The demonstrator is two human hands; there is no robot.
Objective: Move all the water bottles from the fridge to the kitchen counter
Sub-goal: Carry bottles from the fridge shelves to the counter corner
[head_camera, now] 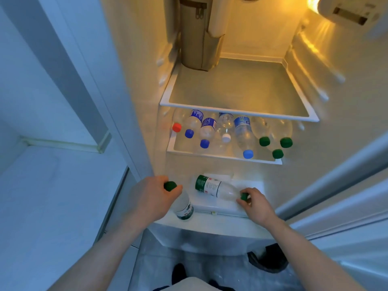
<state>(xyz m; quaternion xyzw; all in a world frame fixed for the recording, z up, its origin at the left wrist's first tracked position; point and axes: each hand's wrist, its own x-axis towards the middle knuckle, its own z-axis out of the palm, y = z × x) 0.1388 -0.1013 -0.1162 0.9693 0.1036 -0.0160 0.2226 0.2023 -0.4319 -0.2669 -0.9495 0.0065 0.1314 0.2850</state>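
Note:
The fridge stands open in front of me. My left hand (152,196) grips the neck of an upright green-capped water bottle (183,207) just in front of the lowest shelf. My right hand (255,203) pinches the green cap of a second bottle (216,186) lying on its side on the white lowest shelf (222,208). On the middle glass shelf (210,153) lie several more water bottles with caps facing me: a red-capped one (176,127), blue-capped ones (206,131), a white-capped one (225,128) and green-capped ones (263,131).
The top shelf (235,108) holds a tall brown zipped bag (199,34) at its back left. The open fridge door (346,196) stands at my right. A white wall and cabinet (52,143) stand at my left. A dark object (267,259) lies on the floor.

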